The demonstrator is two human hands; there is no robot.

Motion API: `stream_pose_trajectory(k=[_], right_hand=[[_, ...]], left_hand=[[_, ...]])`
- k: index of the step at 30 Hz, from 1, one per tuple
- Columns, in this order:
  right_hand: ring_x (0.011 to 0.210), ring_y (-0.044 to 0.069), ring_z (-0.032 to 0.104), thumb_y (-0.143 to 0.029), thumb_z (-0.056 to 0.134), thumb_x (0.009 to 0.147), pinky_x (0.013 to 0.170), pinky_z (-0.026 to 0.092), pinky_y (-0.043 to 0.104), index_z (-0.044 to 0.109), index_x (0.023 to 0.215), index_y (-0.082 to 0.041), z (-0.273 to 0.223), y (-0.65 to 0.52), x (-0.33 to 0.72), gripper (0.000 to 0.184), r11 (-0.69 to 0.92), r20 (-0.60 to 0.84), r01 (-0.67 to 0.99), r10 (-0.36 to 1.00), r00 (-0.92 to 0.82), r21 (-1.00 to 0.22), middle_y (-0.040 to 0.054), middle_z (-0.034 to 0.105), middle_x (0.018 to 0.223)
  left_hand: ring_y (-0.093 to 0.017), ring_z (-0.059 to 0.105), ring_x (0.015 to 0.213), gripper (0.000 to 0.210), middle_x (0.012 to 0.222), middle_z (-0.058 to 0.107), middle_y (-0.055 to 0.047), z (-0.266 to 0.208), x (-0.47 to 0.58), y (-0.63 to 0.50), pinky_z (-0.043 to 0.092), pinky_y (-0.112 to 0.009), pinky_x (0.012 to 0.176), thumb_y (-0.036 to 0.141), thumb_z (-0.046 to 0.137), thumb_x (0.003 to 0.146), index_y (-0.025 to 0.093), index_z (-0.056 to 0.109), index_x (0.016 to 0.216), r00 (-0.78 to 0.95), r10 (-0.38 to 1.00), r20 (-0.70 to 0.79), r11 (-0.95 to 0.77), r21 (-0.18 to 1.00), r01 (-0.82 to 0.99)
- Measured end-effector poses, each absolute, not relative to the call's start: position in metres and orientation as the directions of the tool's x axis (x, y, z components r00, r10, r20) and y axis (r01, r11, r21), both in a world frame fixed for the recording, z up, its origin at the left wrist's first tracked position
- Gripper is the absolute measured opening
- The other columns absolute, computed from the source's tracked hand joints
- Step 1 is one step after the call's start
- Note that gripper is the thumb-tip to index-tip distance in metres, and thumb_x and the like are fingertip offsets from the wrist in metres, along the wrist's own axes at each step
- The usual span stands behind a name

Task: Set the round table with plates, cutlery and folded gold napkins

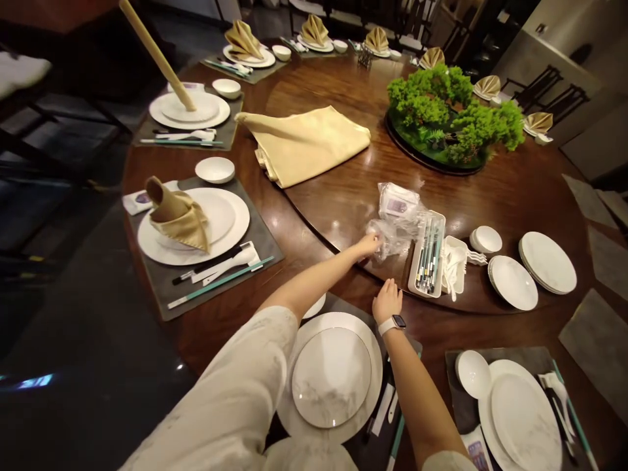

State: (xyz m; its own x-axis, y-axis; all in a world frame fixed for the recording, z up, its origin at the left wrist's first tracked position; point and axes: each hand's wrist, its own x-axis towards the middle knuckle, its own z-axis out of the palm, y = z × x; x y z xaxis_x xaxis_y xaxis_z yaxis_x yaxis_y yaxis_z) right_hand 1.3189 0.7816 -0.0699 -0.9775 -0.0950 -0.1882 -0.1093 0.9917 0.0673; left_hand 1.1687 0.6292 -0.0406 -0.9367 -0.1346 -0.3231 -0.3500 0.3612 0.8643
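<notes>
My left hand (369, 245) reaches over the edge of the turntable, its fingers closed on the near end of a crumpled clear plastic bag (390, 241). A white packet with a purple label (395, 201) lies at the far end of the bag. My right hand (387, 301) is near the turntable's rim with its fingers stretched out and nothing in it; a watch (398, 321) is on that wrist. Below my forearms sits a place setting with a small plate (331, 376) on a larger plate (289, 418). Beside the bag stands a box of chopsticks (428, 255).
Right of the chopsticks are a tub of white spoons (454, 265), stacked bowls (485, 239) and stacked plates (547, 261). A folded yellow cloth (314, 144) lies on the turntable (343, 176). Green miniature trees (451, 118) stand beyond. Place settings with folded napkins (181, 219) ring the table.
</notes>
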Motion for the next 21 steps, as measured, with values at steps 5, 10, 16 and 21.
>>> stream_pose_trajectory(k=[5,10,16,21], right_hand=[[0.140,0.033,0.045,-0.016,0.045,0.090,0.117,0.030,0.044,0.040,0.149,0.007,-0.059,0.791,1.303,0.063,0.989,-0.239,-0.010,0.026,-0.971,0.149,0.0310,0.041,0.153],[0.134,0.034,0.053,-0.018,0.047,0.091,0.112,0.038,0.042,0.043,0.145,0.012,-0.054,0.814,1.297,0.062,0.975,-0.251,0.008,0.065,-0.966,0.223,0.0359,0.044,0.148],[0.135,0.033,0.053,-0.025,0.055,0.091,0.104,0.048,0.037,0.038,0.148,0.011,-0.042,0.849,1.291,0.070,0.953,-0.349,0.085,0.189,-0.918,0.292,0.0352,0.039,0.151],[0.140,0.032,0.049,-0.028,0.058,0.091,0.104,0.048,0.036,0.033,0.152,0.006,-0.034,0.887,1.288,0.074,0.938,-0.390,0.123,0.251,-0.886,0.324,0.0343,0.034,0.155]], left_hand=[[-0.027,0.049,0.134,0.046,0.143,0.049,-0.016,-0.044,1.155,0.563,0.038,-0.037,0.113,0.024,0.064,0.083,0.018,0.055,0.128,-0.895,-0.345,-0.283,0.426,0.802,-0.418],[-0.031,0.039,0.142,0.070,0.154,0.033,-0.021,-0.047,1.132,0.451,0.034,-0.041,0.116,0.027,0.064,0.085,0.015,0.034,0.147,-0.565,-0.769,-0.298,0.240,0.685,-0.688],[-0.034,0.041,0.140,0.062,0.149,0.045,-0.018,-0.051,1.136,0.421,0.036,-0.047,0.114,0.026,0.067,0.082,0.023,0.048,0.141,-0.587,-0.754,-0.296,0.282,0.661,-0.695],[-0.028,0.061,0.120,0.031,0.123,0.069,-0.014,-0.034,1.133,0.436,0.045,-0.039,0.105,0.018,0.071,0.079,0.018,0.070,0.110,-0.725,-0.596,-0.345,0.379,0.674,-0.633]])
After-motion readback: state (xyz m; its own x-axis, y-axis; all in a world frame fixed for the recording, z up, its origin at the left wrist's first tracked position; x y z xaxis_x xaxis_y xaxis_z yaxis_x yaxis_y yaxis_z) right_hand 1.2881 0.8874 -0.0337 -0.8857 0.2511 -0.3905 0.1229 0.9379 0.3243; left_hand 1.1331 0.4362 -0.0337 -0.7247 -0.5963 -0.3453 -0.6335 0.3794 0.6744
